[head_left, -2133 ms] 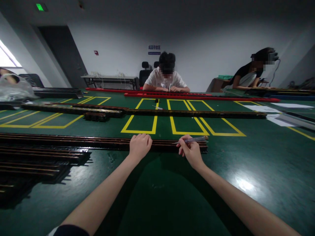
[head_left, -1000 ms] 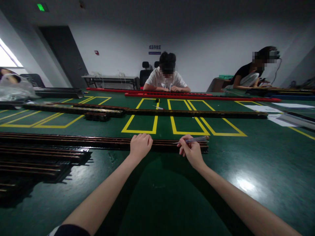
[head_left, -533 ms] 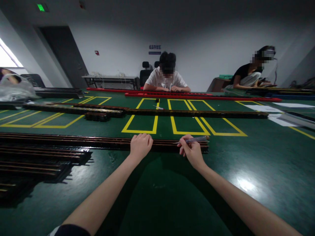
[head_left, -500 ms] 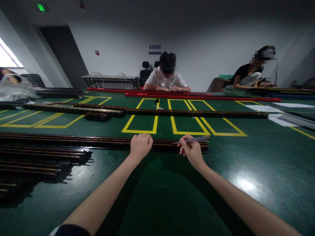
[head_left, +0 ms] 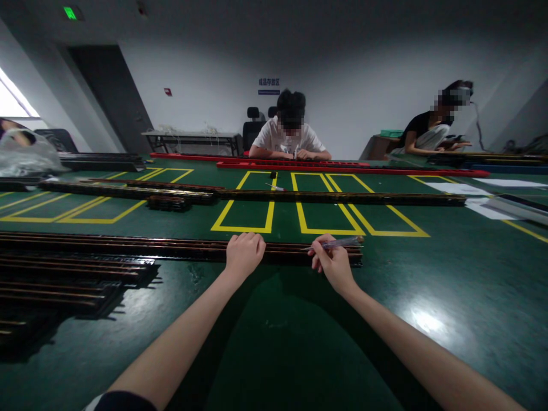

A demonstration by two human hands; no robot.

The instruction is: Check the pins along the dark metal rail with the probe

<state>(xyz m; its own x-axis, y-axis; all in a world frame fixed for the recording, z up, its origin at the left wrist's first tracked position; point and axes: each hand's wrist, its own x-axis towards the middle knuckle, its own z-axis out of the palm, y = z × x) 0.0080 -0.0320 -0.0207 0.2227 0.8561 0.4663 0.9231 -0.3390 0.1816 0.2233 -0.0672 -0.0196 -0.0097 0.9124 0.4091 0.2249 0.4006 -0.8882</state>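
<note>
A long dark strip bundle with copper-coloured lines (head_left: 192,248) lies across the green table in front of me. My left hand (head_left: 246,253) rests on it with the fingers curled round its far side, closed on the bundle. Near the bundle's right end, my right hand (head_left: 331,260) holds a slim screwdriver-like tool (head_left: 342,243) with a clear handle. The tool's thin tip points left, just over the strips. Its handle end points right, beyond my fingers.
More dark strips (head_left: 77,291) are stacked at the near left. Beyond, another long strip (head_left: 342,197) crosses yellow-taped outlines. Red rails (head_left: 385,169) lie in front of a person in white (head_left: 291,140). Another person (head_left: 428,128) sits at the far right, behind white papers (head_left: 458,189).
The person at the far right has moved the head slightly left and shifted a hand. My two hands and the tool stay in the same place.
</note>
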